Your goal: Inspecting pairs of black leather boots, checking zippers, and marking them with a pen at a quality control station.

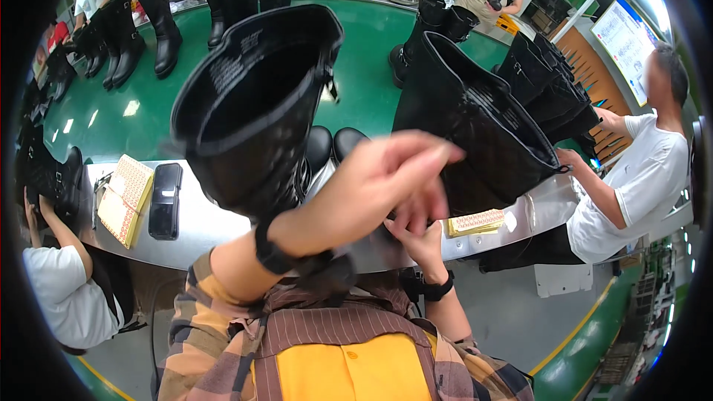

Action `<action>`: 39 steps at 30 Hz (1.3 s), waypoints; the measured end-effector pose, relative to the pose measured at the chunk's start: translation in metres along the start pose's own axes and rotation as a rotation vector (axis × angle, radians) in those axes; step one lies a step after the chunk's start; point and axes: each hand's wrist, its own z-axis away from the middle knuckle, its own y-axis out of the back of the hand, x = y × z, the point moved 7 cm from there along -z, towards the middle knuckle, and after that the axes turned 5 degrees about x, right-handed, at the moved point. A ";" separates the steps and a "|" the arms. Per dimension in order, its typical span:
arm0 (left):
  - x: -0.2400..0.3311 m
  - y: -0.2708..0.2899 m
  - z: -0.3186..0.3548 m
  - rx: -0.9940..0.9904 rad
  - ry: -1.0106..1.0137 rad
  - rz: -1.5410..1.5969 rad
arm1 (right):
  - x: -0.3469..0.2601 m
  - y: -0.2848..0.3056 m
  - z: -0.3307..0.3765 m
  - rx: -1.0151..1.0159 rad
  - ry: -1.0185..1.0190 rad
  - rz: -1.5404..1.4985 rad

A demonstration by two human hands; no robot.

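Note:
Two tall black boots stand at the table edge before me: the left boot (249,171) and the right boot (438,96), wide openings upward, with a zip pull hanging from the left one's rim. My left hand (401,171) reaches across in front of the right boot's shaft, blurred by motion. Its thumb and forefinger are closed together. Just below, my right hand (422,243) is close to the left hand's lower fingers, its own fingers curled in. Whatever either hand pinches is too small or blurred to make out. Two rounded black toes (319,142) show between the boots.
On the metal ledge (197,245) lie a black phone (165,200), a patterned yellow pad (126,197) and another pad (475,223). More black boots (160,22) line the green table (134,130). A co-worker in white (631,178) works at right; others stand left and across.

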 end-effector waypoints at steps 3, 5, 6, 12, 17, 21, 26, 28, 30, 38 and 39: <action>-0.045 0.033 0.060 -0.020 0.127 -0.187 | 0.003 -0.003 -0.001 -0.117 -0.024 -0.067; -0.054 0.067 0.100 -0.025 0.130 -0.629 | 0.002 -0.003 -0.003 -0.145 0.048 -0.056; -0.055 0.084 0.124 0.035 0.213 -0.734 | 0.003 -0.002 -0.004 -0.166 0.060 -0.072; -0.043 0.154 0.196 0.596 0.299 -1.060 | 0.008 0.002 -0.012 -0.358 -0.008 -0.034; -0.100 0.179 0.148 0.537 -0.017 -0.718 | -0.007 -0.005 -0.016 -0.401 0.124 -0.027; -0.118 0.171 0.133 0.622 -0.019 -0.603 | 0.002 -0.020 -0.007 -0.292 -0.057 -0.277; -0.108 0.147 0.125 0.661 -0.047 0.042 | 0.000 -0.038 0.005 -0.273 -0.216 -0.778; -0.108 0.137 0.117 0.587 -0.006 0.275 | -0.008 -0.050 0.009 -0.341 -0.274 -0.978; -0.108 0.127 0.109 0.499 -0.012 0.410 | -0.015 -0.055 0.009 -0.302 -0.261 -1.046; -0.111 0.109 0.095 0.402 -0.080 0.480 | -0.026 -0.064 0.012 -0.336 -0.223 -1.112; -0.111 0.108 0.095 0.377 -0.075 0.483 | -0.025 -0.062 0.011 -0.343 -0.215 -1.116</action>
